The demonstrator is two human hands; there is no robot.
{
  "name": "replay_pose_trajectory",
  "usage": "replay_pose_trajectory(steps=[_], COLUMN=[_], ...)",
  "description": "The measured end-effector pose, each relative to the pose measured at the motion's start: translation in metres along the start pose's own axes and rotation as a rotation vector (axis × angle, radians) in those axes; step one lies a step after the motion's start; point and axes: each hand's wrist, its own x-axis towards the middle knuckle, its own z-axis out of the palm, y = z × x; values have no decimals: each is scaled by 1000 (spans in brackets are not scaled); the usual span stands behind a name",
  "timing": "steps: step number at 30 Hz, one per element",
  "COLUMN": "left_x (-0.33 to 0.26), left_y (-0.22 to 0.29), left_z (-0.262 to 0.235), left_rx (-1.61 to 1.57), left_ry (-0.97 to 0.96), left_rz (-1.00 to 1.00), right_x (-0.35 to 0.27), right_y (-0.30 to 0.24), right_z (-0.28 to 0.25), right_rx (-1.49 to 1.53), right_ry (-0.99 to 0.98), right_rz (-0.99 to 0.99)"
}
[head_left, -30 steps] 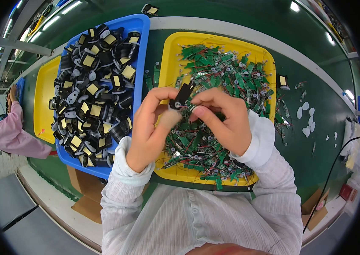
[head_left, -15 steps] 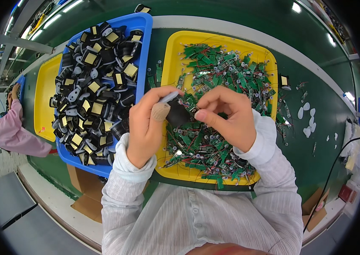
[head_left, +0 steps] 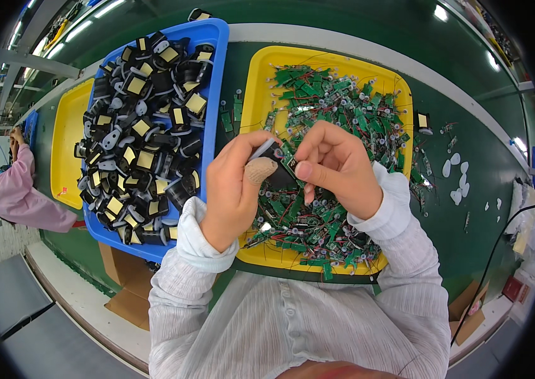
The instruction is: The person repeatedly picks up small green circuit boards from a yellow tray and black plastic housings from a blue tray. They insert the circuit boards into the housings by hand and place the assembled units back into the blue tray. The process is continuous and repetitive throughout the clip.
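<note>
My left hand [head_left: 232, 189], a tan covering on its thumb, is closed round a black plastic housing [head_left: 278, 175] with a grey rim. Between the thumb and fingers of my right hand [head_left: 341, 165] is a small green circuit board [head_left: 289, 156], held against the housing's rim side. How far the board sits inside the housing is hidden by my fingers. Both hands are over a yellow tray [head_left: 252, 88] heaped with green circuit boards [head_left: 327, 101] that carry thin wires and small round parts.
To the left, a blue tray [head_left: 215, 82] is piled with black housings [head_left: 144, 126] bearing cream pads. Beyond it stands another yellow tray [head_left: 65, 145]. Loose boards and white pieces [head_left: 455, 183] lie right on the green bench. A co-worker in pink [head_left: 24, 189] sits far left.
My left hand and the housing have shifted slightly right, and the housing has turned. The green board between the right fingers now shows more plainly at its rim.
</note>
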Motion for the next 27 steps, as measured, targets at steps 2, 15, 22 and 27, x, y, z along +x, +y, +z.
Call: replay_pose_trajectory(steps=[2, 15, 22, 27], left_x=[0, 5, 6, 6], left_y=[2, 4, 7, -4], left_z=[-1, -5, -5, 0], left_rx=[43, 314, 365, 30], left_ry=[5, 12, -17, -47], left_rz=[22, 273, 304, 137], right_x=[1, 0, -1, -3], right_y=[0, 3, 1, 5], right_z=[-1, -2, -4, 3], right_rx=[-21, -167, -23, -105], right_ry=[-11, -110, -172, -47], right_rz=[8, 104, 180, 104])
